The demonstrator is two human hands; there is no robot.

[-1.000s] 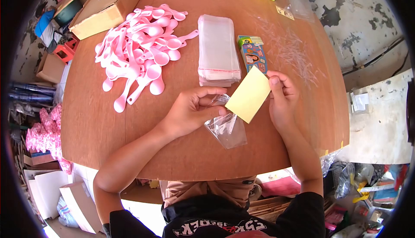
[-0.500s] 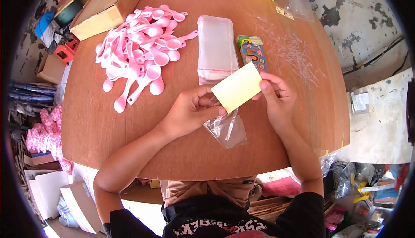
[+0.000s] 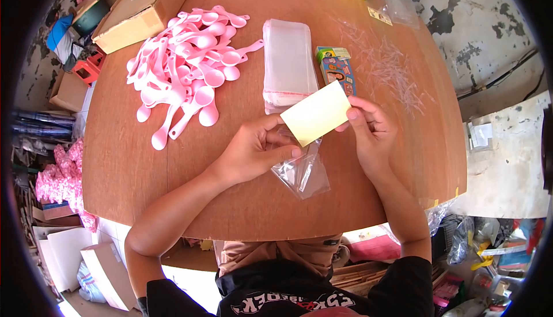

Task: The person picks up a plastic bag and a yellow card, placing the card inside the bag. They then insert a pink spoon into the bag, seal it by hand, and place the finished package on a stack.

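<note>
L hand [image 3: 250, 147] is clamped on a clear bag [image 3: 302, 173], R hand [image 3: 371, 132] pinches a yellow card [image 3: 317, 114] above the surface [image 3: 259, 213]; from here, card's prob. light & stiffish, bag limp & slippery, so grip edges.

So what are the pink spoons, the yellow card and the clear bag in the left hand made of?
Pink spoons: probably moulded plastic, smooth with soft sheen and even colour.
Yellow card: likely paper or thin card, matte-looking, flat with crisp edges.
Clear bag: apparently thin plastic film, glossy, see-through, with creases and glints.
</note>
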